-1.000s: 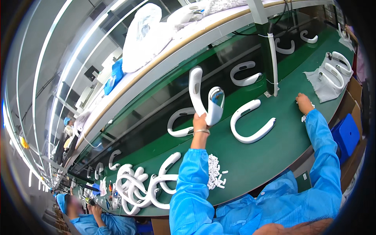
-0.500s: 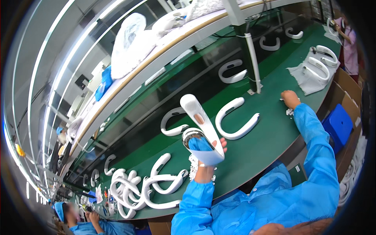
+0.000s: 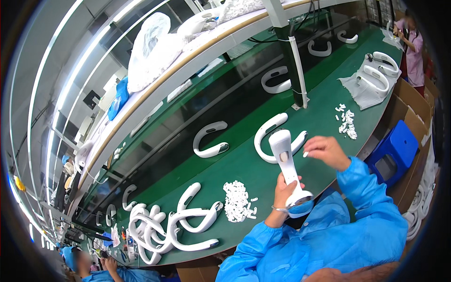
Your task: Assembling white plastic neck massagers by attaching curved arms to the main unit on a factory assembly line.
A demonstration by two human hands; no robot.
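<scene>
Green tabletop [image 3: 239,164], smooth, slanting from lower left to upper right, edges bowed by the head lens. Curved piece [image 3: 290,173], white, held off the surface near the front edge. Left hand [image 3: 285,189] has its fingers wrapped round the lower part; long leg points up, leaning a little left. Right hand [image 3: 330,151] just beside, thumb and fingertips pinched narrow on a white bit [image 3: 305,154]. U-shaped part [image 3: 260,136] lies right behind; cannot tell whether the held one touches it.

Loose bits heaped twice: near heap [image 3: 238,202] left of the left hand, far heap [image 3: 346,124] beyond the right. Tangle of U-shapes [image 3: 176,239] toward the table's left; two more on a wrinkled cloth [image 3: 351,91] at far right.

Room: post with a white pipe [image 3: 297,70] behind the table. Wood-edged shelf [image 3: 188,66] above, bearing a clear bag [image 3: 150,51]. Tube light [image 3: 87,55] overhead, upper left. Blue stool [image 3: 399,145] and cardboard box [image 3: 416,96] off the right edge. Blue-clad co-worker [image 3: 110,264] lower left, hand raised; pink-clad co-worker [image 3: 416,51] upper right.
</scene>
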